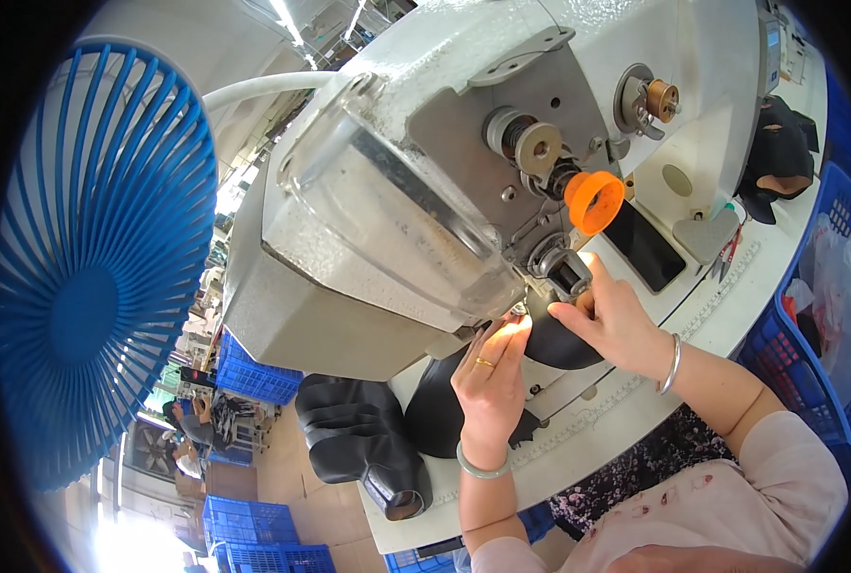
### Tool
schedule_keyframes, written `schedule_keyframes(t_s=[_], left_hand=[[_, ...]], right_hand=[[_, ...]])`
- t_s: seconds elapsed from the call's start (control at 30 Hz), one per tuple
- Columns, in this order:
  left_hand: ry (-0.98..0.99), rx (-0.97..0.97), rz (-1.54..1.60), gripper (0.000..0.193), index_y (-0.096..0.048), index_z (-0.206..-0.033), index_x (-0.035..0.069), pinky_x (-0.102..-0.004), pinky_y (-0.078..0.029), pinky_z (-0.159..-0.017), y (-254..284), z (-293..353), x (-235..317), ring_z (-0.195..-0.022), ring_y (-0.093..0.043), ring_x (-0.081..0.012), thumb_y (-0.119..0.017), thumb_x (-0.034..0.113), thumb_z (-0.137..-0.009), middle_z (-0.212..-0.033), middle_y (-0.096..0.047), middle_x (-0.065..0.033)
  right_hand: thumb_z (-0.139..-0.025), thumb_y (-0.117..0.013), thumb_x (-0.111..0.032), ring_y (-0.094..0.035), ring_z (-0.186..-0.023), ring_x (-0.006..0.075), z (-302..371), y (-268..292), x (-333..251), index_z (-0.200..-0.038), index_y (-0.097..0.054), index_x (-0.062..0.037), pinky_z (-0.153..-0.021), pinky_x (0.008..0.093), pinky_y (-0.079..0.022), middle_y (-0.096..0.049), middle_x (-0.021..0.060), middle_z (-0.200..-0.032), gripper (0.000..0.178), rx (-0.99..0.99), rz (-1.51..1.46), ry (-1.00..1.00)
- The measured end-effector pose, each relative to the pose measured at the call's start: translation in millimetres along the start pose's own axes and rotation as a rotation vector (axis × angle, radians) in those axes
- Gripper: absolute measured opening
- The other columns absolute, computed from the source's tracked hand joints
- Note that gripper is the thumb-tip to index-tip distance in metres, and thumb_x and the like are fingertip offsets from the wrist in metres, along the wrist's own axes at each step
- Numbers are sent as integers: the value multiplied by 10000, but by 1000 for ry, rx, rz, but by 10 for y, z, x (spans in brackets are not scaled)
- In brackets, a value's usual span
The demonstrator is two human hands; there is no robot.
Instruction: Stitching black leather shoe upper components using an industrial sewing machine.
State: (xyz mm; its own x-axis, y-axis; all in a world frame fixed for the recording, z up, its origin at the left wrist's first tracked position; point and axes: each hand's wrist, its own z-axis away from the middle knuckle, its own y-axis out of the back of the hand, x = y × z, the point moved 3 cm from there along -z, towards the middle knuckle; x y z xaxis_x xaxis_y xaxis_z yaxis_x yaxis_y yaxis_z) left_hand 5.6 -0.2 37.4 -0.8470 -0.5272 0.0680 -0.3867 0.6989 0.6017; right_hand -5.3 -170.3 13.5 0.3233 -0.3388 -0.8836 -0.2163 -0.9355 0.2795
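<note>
A large pale sewing machine (368,239) fills the middle, with its needle area low and lit by a small bright light. Under it lies a black leather piece (559,339) that spreads to both sides of my hands. My left hand (492,382), wearing a gold ring and a pale bangle, has its fingers together at the leather beside the needle. My right hand (621,320), with a silver bangle, pinches the leather's edge between thumb and curled fingers, close under a dark round machine part (567,272). The exact stitching point is mostly hidden by the machine head and fingers.
A blue fan (86,310) stands close on the left. Stacked black leather parts (354,430) hang over the table's left edge. A phone (645,250), small scissors (726,256) and more black pieces (780,148) lie right. Blue crates (778,358) flank the table.
</note>
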Motion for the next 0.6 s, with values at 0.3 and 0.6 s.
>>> schedule_keyframes(t_s=[0.3,0.6], left_hand=[[-18,-7,-95,286,-684,-968,6,-318,-564,-779,50,73,35,-929,-676,-236,-647,-95,-704,-917,-646,-59],[92,33,60,275,-702,-936,12,-315,-550,-748,-27,70,-36,-926,-684,-273,-645,-124,-704,-930,-665,-82]], right_hand=[[-874,-630,-261,-574,-524,254,-183,68,-43,-1102,-490,7,-521,357,-423,-550,106,-566,378,-138,19,-60],[-856,-614,-320,-601,-649,234,-385,161,41,-1092,-550,31,-624,343,-461,-604,158,-722,427,-228,48,136]])
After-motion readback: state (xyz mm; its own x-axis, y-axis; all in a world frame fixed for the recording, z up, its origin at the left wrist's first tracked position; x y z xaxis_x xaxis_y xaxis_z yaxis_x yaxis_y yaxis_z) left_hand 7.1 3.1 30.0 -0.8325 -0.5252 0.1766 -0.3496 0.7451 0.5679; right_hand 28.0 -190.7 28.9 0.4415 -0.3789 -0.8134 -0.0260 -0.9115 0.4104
